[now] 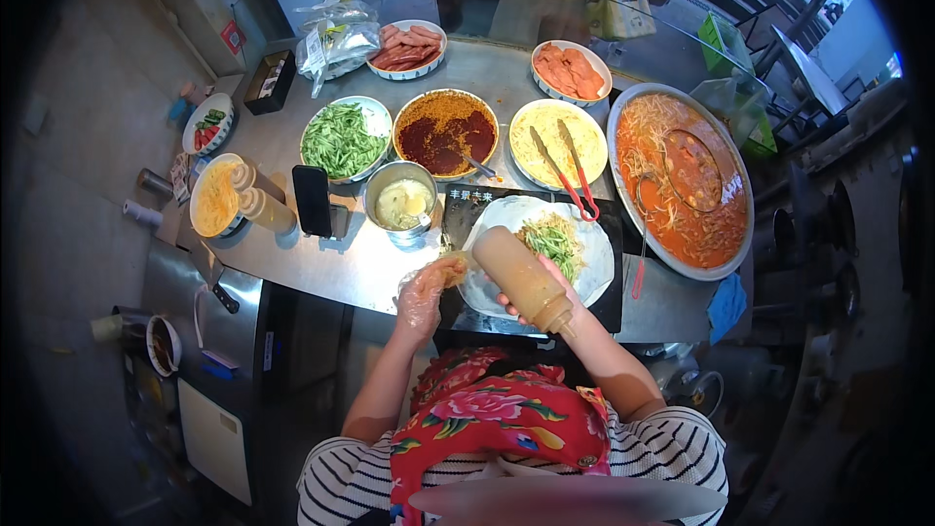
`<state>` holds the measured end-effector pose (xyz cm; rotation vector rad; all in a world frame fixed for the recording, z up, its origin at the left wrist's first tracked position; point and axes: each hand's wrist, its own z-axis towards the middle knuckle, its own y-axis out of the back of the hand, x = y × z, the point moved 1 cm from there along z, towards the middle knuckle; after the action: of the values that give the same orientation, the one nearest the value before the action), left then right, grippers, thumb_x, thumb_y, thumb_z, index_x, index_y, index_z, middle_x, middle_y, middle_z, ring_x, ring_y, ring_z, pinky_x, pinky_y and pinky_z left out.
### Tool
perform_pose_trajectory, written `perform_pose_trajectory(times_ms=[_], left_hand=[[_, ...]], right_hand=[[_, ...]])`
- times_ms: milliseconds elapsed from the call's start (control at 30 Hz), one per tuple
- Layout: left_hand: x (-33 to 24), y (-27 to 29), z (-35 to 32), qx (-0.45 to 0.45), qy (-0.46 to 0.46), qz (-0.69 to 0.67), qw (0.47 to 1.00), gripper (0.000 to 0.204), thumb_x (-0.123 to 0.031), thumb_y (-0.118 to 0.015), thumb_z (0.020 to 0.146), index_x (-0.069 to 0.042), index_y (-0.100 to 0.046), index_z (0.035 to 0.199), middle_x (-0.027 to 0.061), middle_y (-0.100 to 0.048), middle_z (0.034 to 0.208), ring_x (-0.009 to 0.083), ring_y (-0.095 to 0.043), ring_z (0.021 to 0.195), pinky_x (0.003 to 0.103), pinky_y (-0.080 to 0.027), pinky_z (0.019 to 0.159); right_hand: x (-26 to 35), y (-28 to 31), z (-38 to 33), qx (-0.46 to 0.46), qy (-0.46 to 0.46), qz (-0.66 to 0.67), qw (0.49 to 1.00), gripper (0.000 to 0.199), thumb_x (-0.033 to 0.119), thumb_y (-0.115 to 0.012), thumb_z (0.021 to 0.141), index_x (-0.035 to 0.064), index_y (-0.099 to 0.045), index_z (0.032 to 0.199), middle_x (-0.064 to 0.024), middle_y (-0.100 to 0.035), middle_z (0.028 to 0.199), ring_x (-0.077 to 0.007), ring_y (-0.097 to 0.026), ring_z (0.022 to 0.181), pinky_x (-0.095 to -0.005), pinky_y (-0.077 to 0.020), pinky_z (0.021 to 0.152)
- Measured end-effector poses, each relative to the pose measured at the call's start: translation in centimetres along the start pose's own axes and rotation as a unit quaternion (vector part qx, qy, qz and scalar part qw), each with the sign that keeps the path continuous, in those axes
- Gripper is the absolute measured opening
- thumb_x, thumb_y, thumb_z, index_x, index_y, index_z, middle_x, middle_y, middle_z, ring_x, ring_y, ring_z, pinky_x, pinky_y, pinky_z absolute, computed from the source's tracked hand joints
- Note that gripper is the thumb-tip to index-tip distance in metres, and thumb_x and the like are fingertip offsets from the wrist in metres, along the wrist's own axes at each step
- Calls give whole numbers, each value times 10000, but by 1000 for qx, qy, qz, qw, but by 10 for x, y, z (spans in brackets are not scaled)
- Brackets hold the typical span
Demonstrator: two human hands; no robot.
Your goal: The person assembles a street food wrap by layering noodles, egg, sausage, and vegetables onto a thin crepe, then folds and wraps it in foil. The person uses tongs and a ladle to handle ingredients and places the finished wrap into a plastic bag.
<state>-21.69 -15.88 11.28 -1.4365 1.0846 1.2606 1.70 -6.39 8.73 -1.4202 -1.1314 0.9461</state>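
A squeeze bottle of light brown sauce is in my right hand, its nozzle tilted toward me. Below it lies a thin, pale round wrapper on a black griddle. Shredded cucumber and other shreds are heaped on the wrapper's middle. My left hand, in a clear plastic glove, hovers by the wrapper's left edge. Its fingers are loosely bent and apart, with nothing seen in them. Closest to that hand stands a metal pot with pale contents.
Bowls of cucumber shreds, red chili sauce and yellow shreds line the back. Red-handled tongs rest across the yellow shreds. A large basin of red soup stands right. Left are a phone and more bottles.
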Motion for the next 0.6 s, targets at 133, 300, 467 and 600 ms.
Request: perform_pose_trajectory(times_ms=[133,300,467,600], left_hand=[[25,-37,18,122,-128,401,899,385,-198,-535,978,-24,-559,1320,196,-652,1215,359,-646,1072,392,-507,939],[47,-74,20,193,-148,594,767,241,-170,-508,930,-54,-606,1117,189,-653,989,390,-633,893,489,-512,771],[45,-91,24,231,-109,633,731,153,-147,-533,893,-60,-598,1001,186,-649,909,386,-642,875,504,-506,751],[41,-97,33,235,-93,636,729,152,-116,-552,867,-58,-606,996,203,-664,920,387,-658,884,500,-524,761]], right_hand=[[11,-13,-64,-11,114,0,993,720,621,-360,989,76,-410,1457,-319,-585,1150,-391,-672,901,-486,-617,723],[2,-10,-124,-22,203,-18,979,825,671,-377,951,50,-342,1493,-292,-548,1163,-374,-630,917,-463,-614,711],[-2,0,-164,-11,241,-45,969,1007,713,-503,871,-10,-236,1519,-204,-533,1021,-330,-588,822,-472,-595,658],[0,4,-173,-58,285,-16,957,1032,706,-545,855,-9,-220,1523,-190,-533,989,-315,-578,796,-456,-588,640]])
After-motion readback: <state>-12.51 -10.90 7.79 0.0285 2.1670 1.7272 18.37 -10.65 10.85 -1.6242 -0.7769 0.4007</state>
